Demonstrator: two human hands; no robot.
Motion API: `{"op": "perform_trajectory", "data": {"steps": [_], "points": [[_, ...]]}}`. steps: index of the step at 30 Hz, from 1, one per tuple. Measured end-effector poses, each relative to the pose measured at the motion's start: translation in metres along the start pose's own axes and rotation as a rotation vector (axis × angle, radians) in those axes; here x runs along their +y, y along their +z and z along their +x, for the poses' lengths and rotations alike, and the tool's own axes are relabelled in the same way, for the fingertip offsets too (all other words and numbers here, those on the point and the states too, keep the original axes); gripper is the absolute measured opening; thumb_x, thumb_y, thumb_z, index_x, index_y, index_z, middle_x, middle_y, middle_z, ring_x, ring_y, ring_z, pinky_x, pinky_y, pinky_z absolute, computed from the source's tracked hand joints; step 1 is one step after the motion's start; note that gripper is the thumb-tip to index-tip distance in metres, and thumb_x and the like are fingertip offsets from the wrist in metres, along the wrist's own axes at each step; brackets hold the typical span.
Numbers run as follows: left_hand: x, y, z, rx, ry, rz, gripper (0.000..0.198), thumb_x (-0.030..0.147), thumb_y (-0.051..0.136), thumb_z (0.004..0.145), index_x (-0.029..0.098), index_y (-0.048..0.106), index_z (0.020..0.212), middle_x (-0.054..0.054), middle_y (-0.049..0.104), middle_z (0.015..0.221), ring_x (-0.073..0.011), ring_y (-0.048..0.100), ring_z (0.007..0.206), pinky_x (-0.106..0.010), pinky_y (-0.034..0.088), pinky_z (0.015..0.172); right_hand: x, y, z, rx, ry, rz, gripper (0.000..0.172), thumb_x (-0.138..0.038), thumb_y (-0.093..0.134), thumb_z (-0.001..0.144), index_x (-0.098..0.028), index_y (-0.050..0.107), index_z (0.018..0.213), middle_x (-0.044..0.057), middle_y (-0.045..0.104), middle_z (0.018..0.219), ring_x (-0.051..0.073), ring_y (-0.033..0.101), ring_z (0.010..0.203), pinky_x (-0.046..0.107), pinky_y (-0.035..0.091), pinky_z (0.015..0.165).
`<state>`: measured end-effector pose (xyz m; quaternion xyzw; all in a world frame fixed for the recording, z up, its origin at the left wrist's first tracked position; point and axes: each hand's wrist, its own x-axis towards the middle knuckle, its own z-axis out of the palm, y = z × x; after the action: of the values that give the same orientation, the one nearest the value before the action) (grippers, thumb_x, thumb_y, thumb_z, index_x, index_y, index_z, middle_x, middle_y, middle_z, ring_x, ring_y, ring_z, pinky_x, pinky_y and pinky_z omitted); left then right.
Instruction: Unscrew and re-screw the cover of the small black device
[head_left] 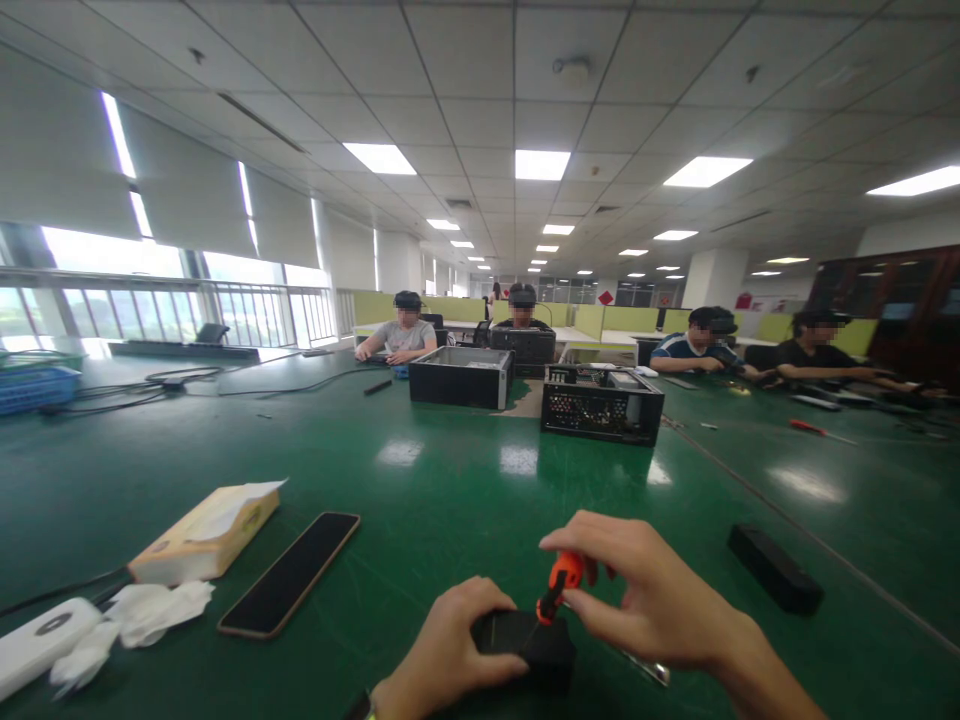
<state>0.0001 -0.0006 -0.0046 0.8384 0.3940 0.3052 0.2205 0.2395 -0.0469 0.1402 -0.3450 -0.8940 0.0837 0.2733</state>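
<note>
At the front of the green table lies a small black box-shaped device [551, 660]. My left hand [457, 645] is wrapped round its left end, thumb along the near side. In my right hand [645, 590] is an orange and black screwdriver [561, 580], gripped by its handle and tilted, its thin shaft pointing down to the top of the black device. Whether the tip sits in a screw is too small to tell. Partly hidden under my right hand is a shiny metal tool [646, 668] on the table.
A second black block [776, 568] lies to the right. On the left are a phone [292, 575], a tissue pack [206, 530], crumpled tissues [154, 612] and a white device [49, 640]. Two computer cases [461, 380] [602, 405] stand farther back. Several people sit across the table [337, 450].
</note>
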Motion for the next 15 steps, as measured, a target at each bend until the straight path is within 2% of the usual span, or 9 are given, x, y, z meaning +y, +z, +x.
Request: {"op": "perform_trajectory", "data": {"steps": [4,9,15], "points": [[0.0013,-0.0008,-0.0001,0.001,-0.005,0.003,0.042,0.044,0.086,0.065,0.02,0.072,0.097,-0.004,0.069,0.091,-0.0234,0.062,0.084,-0.028,0.043,0.073,0.0006,-0.0005,0.0004,0.001,0.048,-0.011,0.03,-0.03,0.068,0.082,-0.021,0.069,0.111,0.001,0.07,0.081,0.015,0.062,0.069,0.027,0.044,0.067],[0.0005,-0.0005,-0.0003,0.001,-0.006,0.004,0.042,0.045,0.085,0.066,0.021,0.072,0.098,-0.004,0.069,0.091,-0.0227,0.062,0.084,-0.028,0.044,0.074,0.0012,-0.0012,0.0008,0.008,0.025,0.003,0.043,-0.019,0.064,0.08,-0.023,0.063,0.123,0.0,0.069,0.087,0.014,0.059,0.071,0.026,0.044,0.066],[0.0012,-0.0002,-0.0006,0.009,0.001,0.019,0.043,0.048,0.084,0.066,0.02,0.072,0.096,-0.004,0.069,0.09,-0.0224,0.062,0.083,-0.028,0.044,0.073,0.0004,-0.001,0.0004,-0.002,0.043,-0.013,0.029,-0.029,0.067,0.082,-0.02,0.069,0.11,0.002,0.07,0.083,0.015,0.061,0.071,0.028,0.045,0.069]]}}
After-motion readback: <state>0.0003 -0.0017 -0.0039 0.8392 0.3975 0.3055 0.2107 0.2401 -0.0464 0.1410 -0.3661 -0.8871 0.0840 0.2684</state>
